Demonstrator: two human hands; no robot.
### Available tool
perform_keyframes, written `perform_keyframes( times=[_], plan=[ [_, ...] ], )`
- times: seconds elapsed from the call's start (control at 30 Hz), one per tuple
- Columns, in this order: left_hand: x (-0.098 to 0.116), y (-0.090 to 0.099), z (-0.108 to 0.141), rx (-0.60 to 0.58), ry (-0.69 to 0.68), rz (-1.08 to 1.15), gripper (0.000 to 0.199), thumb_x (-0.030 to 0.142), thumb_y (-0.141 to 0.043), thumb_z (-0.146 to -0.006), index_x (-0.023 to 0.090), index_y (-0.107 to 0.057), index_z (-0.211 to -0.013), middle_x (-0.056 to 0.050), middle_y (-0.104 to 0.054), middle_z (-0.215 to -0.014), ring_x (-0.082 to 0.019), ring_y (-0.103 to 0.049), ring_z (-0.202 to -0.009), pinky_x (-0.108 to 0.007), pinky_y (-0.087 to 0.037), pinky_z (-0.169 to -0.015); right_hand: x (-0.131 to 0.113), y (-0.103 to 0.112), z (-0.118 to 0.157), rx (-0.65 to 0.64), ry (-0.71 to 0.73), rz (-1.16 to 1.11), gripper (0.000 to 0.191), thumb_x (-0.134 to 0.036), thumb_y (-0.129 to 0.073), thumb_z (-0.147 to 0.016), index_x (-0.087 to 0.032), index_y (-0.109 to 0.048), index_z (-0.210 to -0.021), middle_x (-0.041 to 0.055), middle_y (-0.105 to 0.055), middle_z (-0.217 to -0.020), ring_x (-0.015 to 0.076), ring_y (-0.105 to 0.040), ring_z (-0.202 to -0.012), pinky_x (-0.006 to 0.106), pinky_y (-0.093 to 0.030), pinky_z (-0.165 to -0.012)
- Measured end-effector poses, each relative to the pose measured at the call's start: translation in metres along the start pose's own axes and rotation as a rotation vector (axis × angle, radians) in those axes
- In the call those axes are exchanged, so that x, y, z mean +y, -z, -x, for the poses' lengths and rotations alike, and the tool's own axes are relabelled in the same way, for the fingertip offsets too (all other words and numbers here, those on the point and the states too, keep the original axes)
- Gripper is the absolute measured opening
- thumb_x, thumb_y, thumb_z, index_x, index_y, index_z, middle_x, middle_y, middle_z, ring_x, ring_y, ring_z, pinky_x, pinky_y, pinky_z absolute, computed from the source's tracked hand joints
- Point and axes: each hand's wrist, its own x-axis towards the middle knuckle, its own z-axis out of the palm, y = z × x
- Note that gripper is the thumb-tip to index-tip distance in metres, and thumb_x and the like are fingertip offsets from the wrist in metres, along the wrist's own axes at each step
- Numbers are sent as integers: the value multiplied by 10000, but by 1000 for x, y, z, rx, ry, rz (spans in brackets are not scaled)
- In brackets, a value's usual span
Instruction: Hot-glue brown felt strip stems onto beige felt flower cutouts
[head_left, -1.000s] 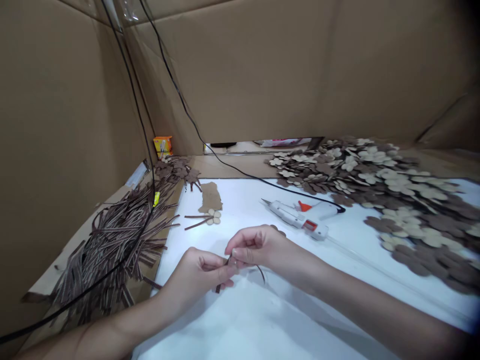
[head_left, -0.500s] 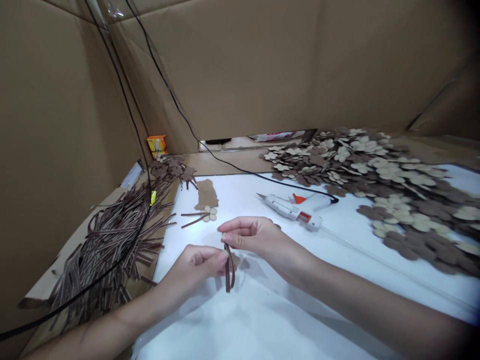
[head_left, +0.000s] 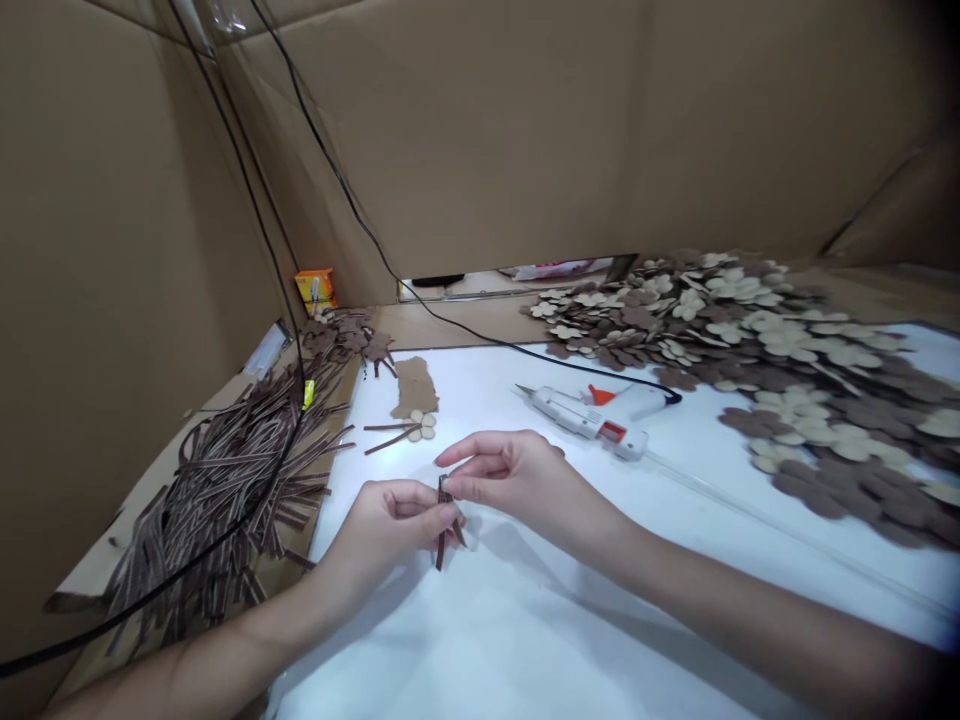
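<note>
Left hand (head_left: 382,530) and right hand (head_left: 517,480) both pinched tight, grip closed on a short brown striped ribbon strip (head_left: 445,525), held over the white tabletop (head_left: 375,640) (hot glue gun (head_left: 585,420) lying nearby, untouched).

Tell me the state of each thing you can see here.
Left hand, pinching the striped strip
Right hand, pinching the striped strip
Striped strip, bent, held between both hands
Glue gun, lying on its side, not held
Cutout flower, lying flat, two strips at its edge
Strip pile, loose and tangled
</note>
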Motion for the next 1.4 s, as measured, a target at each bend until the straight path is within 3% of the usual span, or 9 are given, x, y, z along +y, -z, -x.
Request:
perform_keyframes(
  times=[0.23, 0.47, 0.73, 1.0, 1.13, 1.23, 1.3, 1.4],
  plan=[
    [4, -3, 0, 52, 8, -45, 255, 339, -707, -648, 121, -611, -558, -28, -624, -558, -120, -539, -515, -240, -428, -535, 2, 3, 0, -3, 101, 125, 126, -253, -659, -685, -193, -704, -786, 6, -705, -704, 167, -657, -690, 251, -489, -631],
    [2, -3, 1, 64, 29, -63, 252, 341, -720, -633, 102, -643, -606, -58, -659, -591, -111, -526, -488, -235, -420, -508, 2, 8, -5, -125, 60, 85, 143, -301, -668, -690, -175, -701, -749, 22, -712, -732, 168, -645, -703, 256, -477, -639],
    [3, -3, 1, 18, 126, 7, 332, 378, -768, -575, 87, -658, -689, -75, -679, -634, -118, -561, -532, -221, -431, -505, 3, 12, -7, -106, 36, 212, 175, -343, -629, -717, -176, -675, -744, 21, -685, -700, 148, -610, -667, 239, -438, -586],
    [5, -2, 0, 50, 192, 48, 374, 396, -784, -550, 96, -623, -704, -77, -673, -633, -131, -594, -554, -227, -442, -538, -1, 9, -28, -113, 75, 336, 134, -303, -639, -665, -179, -675, -701, 17, -679, -685, 167, -603, -660, 250, -436, -577],
    [3, 0, 0, 40, 48, -2, 305, 380, -729, -644, 95, -640, -703, -61, -653, -639, -112, -553, -555, -206, -393, -511, 0, 5, -30, -89, 128, 335, 102, -269, -600, -695, -183, -653, -680, 2, -662, -680, 153, -586, -658, 239, -420, -583],
    [4, 0, 1, 120, -83, -27, 251, 345, -693, -701, 104, -653, -760, -41, -642, -661, -109, -553, -601, -196, -394, -539, -1, 2, -28, -74, 165, 291, 122, -282, -580, -721, -175, -628, -687, 1, -657, -686, 146, -592, -676, 234, -424, -612],
    [5, 1, 2, 171, -118, -20, 235, 333, -682, -718, 112, -658, -796, -38, -644, -687, -117, -566, -642, -204, -417, -590, -3, -1, -26, -102, 165, 248, 162, -316, -571, -738, -170, -616, -685, 4, -658, -650, 147, -605, -648, 236, -436, -609],
    [5, 4, 1, 158, -146, -23, 243, 346, -643, -753, 104, -659, -752, -49, -638, -679, -125, -561, -639, -211, -411, -580, -4, -3, -25, -129, 160, 205, 193, -340, -571, -751, -162, -621, -694, 11, -662, -622, 149, -615, -625, 242, -447, -617]
  ],
)
